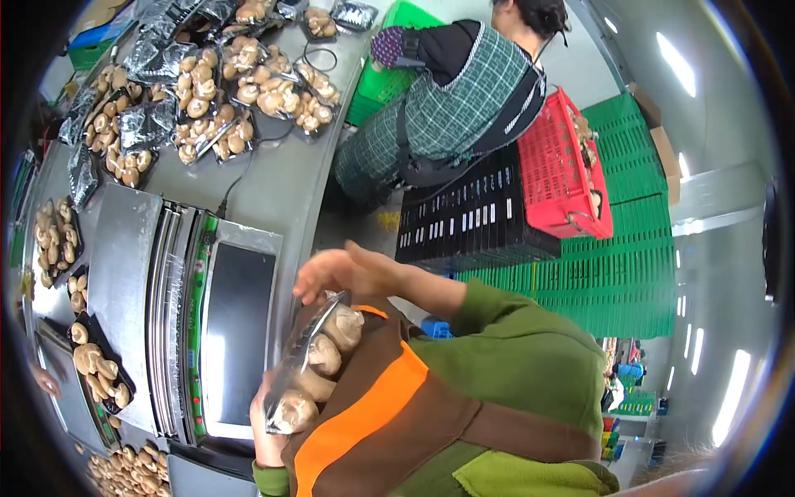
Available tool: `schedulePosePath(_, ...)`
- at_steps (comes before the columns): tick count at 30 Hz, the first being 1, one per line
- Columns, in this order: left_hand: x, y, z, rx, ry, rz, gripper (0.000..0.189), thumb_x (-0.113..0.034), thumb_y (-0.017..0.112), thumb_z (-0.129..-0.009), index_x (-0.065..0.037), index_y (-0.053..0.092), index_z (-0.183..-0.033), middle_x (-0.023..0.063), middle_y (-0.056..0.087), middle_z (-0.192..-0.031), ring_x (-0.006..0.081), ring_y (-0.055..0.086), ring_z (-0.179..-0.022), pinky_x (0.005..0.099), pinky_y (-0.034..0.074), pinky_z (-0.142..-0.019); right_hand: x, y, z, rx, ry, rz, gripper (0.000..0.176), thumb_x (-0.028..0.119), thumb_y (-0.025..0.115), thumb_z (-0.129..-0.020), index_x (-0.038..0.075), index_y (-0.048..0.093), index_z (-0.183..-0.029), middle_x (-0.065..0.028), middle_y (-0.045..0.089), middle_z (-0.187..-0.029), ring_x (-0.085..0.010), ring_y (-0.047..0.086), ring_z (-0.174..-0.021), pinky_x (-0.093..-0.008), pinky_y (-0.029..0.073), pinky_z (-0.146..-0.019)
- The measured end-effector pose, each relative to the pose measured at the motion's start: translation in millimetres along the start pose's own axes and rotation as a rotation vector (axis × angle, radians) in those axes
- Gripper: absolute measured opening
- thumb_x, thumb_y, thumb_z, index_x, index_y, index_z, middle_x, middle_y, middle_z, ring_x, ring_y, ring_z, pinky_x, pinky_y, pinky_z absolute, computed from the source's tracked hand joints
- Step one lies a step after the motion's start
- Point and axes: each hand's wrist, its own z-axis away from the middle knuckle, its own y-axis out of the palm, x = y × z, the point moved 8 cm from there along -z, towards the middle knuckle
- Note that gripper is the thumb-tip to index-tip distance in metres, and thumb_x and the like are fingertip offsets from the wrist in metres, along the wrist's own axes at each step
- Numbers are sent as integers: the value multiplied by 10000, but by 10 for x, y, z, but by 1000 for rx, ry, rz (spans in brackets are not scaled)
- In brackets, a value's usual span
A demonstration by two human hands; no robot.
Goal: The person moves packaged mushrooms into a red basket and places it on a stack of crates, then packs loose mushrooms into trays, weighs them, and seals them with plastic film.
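My left hand (263, 418) is closed on the lower end of a film-covered black tray of mushrooms (321, 356), its fingers mostly hidden behind the tray. The tray stands tilted against my brown apron, with a row of large tan caps facing out. Right at the tray's upper end is my right hand (344, 273), fingers parted and slightly bent, somewhat blurred. Just beyond the tray lies the wrapping machine (178, 323), with a dark flat plate (240, 323) on its near side.
Several mushroom trays (199, 83) crowd the steel table (290, 178). Loose mushrooms (132, 472) lie at the lower left, near another person's hand (45, 381). A co-worker (447, 108) stands by a red crate (563, 166), black crates (472, 215) and green crates (638, 265).
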Motion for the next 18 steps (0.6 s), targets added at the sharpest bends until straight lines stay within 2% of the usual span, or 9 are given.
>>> schedulePosePath(2,88,-62,32,-39,-101,13,261,-216,562,-914,-15,520,-1076,80,521,-951,163,516,-801,282,450,-699,226,368,65,142,-91,731,417,216,657,-832,26,573,-1193,-85,593,-1161,-163,545,-1064,-296,407,-952)
schedulePosePath(3,151,-89,19,-57,-147,19,262,-202,553,-920,-11,520,-1097,86,532,-974,169,529,-822,285,457,-718,148,333,65,86,6,771,435,138,712,-782,22,587,-1182,-81,597,-1169,-153,533,-1091,-294,392,-968)
schedulePosePath(6,367,-172,-160,-131,-254,27,273,-161,525,-936,0,519,-1157,105,565,-1042,186,567,-885,292,477,-774,31,-310,-105,-285,14,658,249,134,648,-836,20,634,-1057,-22,632,-972,-86,569,-899,-245,453,-795)
schedulePosePath(7,458,-238,-292,-174,-285,25,280,-147,515,-942,4,519,-1177,111,576,-1065,191,580,-906,294,484,-793,-62,-594,-144,-379,45,321,190,125,631,-853,31,624,-1018,-8,625,-928,-77,574,-840,-235,469,-729)
schedulePosePath(10,492,-447,-459,-347,-273,-72,306,-106,487,-959,15,518,-1238,130,608,-1134,208,618,-970,302,504,-850,10,-1236,-356,-516,-169,-48,267,300,522,-928,94,577,-1088,-32,623,-960,-155,608,-890,-322,504,-785)
schedulePosePath(12,231,-702,-361,-480,-63,-264,271,-80,531,-932,21,542,-1184,111,621,-1096,195,613,-980,292,481,-882,84,-1362,-399,-622,-224,-280,359,411,436,-949,122,577,-1109,-36,624,-1000,-216,600,-961,-381,487,-851)
schedulePosePath(13,-4,-811,-269,-574,62,-477,287,-105,555,-923,10,544,-1186,112,623,-1103,189,607,-998,294,476,-877,-7,-1558,-511,-419,-251,-424,441,486,416,-941,123,555,-1149,-43,615,-1086,-258,578,-1041,-420,453,-924)
schedulePosePath(16,-934,-1021,192,-993,442,-1062,359,-141,638,-874,-3,543,-1192,127,614,-1117,230,572,-1074,335,432,-927,-366,-1056,-741,-630,275,-441,699,579,397,-920,-29,449,-1260,-148,564,-1202,-255,571,-1089,-347,504,-895)
schedulePosePath(18,-1507,-1098,590,-1393,571,-1408,457,-177,696,-827,1,528,-1213,165,578,-1165,287,514,-1155,391,366,-999,-373,-683,-1092,-327,309,-389,720,576,399,-921,-69,457,-1236,-139,587,-1137,-212,646,-926,-290,549,-781)
